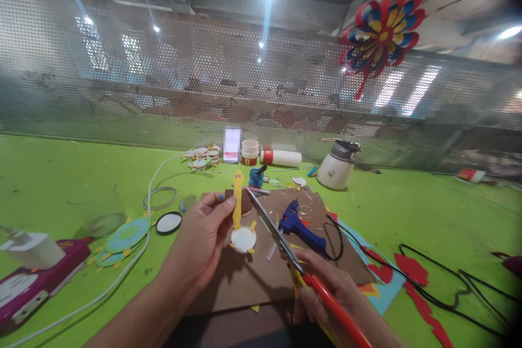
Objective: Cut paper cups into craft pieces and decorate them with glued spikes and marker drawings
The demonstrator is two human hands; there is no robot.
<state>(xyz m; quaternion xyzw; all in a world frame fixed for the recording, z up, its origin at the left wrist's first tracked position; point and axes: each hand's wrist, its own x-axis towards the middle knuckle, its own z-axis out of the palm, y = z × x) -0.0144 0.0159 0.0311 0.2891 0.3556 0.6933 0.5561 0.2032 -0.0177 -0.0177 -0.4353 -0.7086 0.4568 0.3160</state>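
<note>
My left hand (pixel 207 236) pinches a yellow paper strip (pixel 237 204) between thumb and fingers; its rounded top carries two small dark eyes. The strip's lower end meets a small white disc (pixel 243 240) with yellow tabs round its edge. Whether the two are joined I cannot tell. In my right hand (pixel 322 288) is a pair of scissors (pixel 281 242) with red handles, the blades close together and pointing up and left toward the strip. Something yellow (pixel 297 280) shows under the scissors by my right fingers; I cannot make out what it is.
A blue glue gun (pixel 302 228) lies on the brown cardboard (pixel 228 293), its black cord (pixel 432 304) running right. Behind stand a blue jar (pixel 256 178), a paper cup (pixel 250 152) and a kettle (pixel 338 166). A power strip (pixel 44 288) and white cable (pixel 134 261) are at left.
</note>
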